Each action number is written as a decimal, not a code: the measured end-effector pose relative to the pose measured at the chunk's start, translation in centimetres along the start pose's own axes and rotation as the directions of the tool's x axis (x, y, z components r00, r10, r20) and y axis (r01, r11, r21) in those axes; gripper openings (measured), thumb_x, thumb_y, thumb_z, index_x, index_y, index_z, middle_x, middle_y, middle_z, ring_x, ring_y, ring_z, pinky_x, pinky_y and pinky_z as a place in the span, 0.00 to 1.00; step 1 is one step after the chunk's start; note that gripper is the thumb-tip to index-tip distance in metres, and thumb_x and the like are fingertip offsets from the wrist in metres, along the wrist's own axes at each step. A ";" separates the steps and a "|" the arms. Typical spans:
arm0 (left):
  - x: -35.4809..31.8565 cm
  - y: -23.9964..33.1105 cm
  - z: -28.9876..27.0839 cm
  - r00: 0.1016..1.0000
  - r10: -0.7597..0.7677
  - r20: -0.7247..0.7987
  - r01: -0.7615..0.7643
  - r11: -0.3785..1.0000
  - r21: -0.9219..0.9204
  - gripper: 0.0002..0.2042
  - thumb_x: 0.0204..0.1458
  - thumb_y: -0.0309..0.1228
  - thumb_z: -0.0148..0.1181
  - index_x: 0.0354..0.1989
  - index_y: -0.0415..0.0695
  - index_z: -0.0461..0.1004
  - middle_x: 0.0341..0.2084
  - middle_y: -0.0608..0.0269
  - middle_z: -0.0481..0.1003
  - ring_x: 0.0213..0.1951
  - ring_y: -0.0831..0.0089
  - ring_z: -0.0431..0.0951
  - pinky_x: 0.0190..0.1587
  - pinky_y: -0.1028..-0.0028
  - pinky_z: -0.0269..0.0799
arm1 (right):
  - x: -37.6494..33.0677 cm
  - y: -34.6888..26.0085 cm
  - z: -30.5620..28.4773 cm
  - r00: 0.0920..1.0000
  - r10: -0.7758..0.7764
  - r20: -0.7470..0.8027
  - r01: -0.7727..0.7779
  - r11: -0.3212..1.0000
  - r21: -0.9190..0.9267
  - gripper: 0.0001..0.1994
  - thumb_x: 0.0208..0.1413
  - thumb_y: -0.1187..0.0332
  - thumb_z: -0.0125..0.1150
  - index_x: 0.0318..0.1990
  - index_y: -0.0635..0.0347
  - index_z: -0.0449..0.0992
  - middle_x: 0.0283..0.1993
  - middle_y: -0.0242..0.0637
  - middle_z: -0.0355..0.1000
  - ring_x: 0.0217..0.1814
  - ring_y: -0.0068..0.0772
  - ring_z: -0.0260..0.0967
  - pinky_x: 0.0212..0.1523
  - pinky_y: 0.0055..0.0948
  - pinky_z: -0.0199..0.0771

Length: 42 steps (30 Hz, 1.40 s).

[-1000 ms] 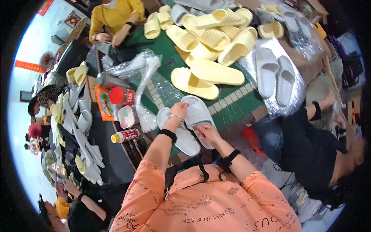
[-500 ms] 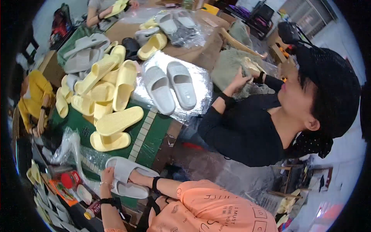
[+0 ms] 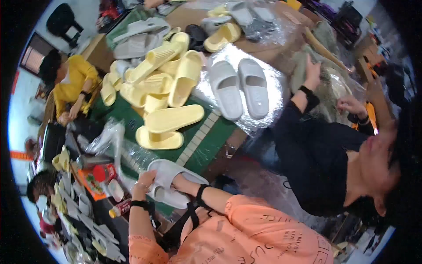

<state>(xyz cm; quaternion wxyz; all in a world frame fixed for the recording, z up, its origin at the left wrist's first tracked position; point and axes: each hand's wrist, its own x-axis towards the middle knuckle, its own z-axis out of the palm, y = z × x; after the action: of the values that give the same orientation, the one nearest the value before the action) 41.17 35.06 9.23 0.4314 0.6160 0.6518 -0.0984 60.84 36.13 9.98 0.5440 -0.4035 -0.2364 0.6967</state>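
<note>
A pair of pale grey slippers [image 3: 169, 170] lies at the near edge of the green table, close to my body. My left hand [image 3: 147, 177] is closed on the left edge of the slippers. My right hand [image 3: 177, 180] reaches in at the strap opening; its fingers are hidden inside the slipper. Just beyond, two yellow slippers [image 3: 173, 118] overlap, one lying across the other. A larger heap of yellow slippers [image 3: 187, 77] is behind them. To the left, crumpled clear plastic [image 3: 115, 136] spreads over the table.
Another pair of grey slippers [image 3: 225, 90] rests on a shiny silver sheet [image 3: 274, 99]. A person in black [image 3: 321, 154] works at the right beside a grey-green sack [image 3: 299, 70]. A person in yellow [image 3: 74, 83] sits at the left. A red-lidded jar [image 3: 103, 172] and bottle [image 3: 119, 209] stand near my left arm.
My view has swung left, so the table things appear farther right and higher. My hands stay at the grey slippers. The person in black has moved both hands apart at the sack.
</note>
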 end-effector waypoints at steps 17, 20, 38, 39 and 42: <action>-1.8 7.6 2.5 0.839 -0.417 -0.349 0.102 0.750 -0.653 0.12 0.43 0.36 0.52 0.29 0.40 0.73 0.23 0.64 0.73 0.27 0.77 0.69 0.33 0.76 0.64 | -2.8 1.4 -3.8 0.751 0.565 0.342 -0.620 0.782 0.069 0.15 0.50 0.63 0.47 0.44 0.57 0.63 0.37 0.29 0.66 0.32 0.22 0.62 0.31 0.21 0.64; -2.0 3.8 2.5 0.692 -0.482 -0.538 -0.065 0.700 -0.711 0.13 0.41 0.40 0.53 0.28 0.43 0.73 0.19 0.59 0.72 0.22 0.73 0.70 0.27 0.72 0.65 | -3.5 2.0 -5.0 0.762 0.366 0.534 -0.300 0.931 -0.209 0.12 0.48 0.67 0.49 0.40 0.60 0.66 0.34 0.30 0.66 0.30 0.20 0.61 0.28 0.19 0.62; -9.0 7.9 -0.6 0.787 -0.145 -0.600 -0.489 0.448 -0.749 0.07 0.46 0.28 0.52 0.27 0.36 0.72 0.18 0.70 0.69 0.22 0.85 0.65 0.25 0.84 0.61 | -3.3 -5.3 6.6 0.624 -0.296 0.723 0.780 0.284 -0.557 0.09 0.39 0.72 0.54 0.32 0.57 0.69 0.29 0.39 0.67 0.34 0.42 0.61 0.38 0.36 0.60; -9.2 8.1 -0.6 0.786 -0.156 -0.598 -0.505 0.394 -0.768 0.07 0.46 0.28 0.52 0.27 0.36 0.72 0.19 0.70 0.70 0.23 0.85 0.65 0.25 0.84 0.61 | -2.7 -5.3 6.2 0.641 -0.156 0.751 0.762 0.244 -0.600 0.07 0.40 0.71 0.53 0.30 0.56 0.70 0.25 0.38 0.67 0.32 0.41 0.61 0.35 0.35 0.60; -9.8 7.0 -1.0 0.786 -0.195 -0.586 -0.496 0.367 -0.787 0.08 0.46 0.29 0.52 0.27 0.36 0.72 0.21 0.69 0.71 0.25 0.85 0.67 0.27 0.85 0.62 | -2.6 -5.4 6.4 0.623 -0.129 0.771 0.775 0.230 -0.588 0.05 0.40 0.70 0.53 0.27 0.56 0.71 0.22 0.36 0.67 0.30 0.40 0.60 0.32 0.34 0.59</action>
<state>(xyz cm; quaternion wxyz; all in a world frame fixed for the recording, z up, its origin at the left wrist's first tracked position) 45.71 30.20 19.36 0.4779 0.3272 0.6276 0.5202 58.88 35.92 18.52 0.3237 -0.3000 -0.8348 0.3292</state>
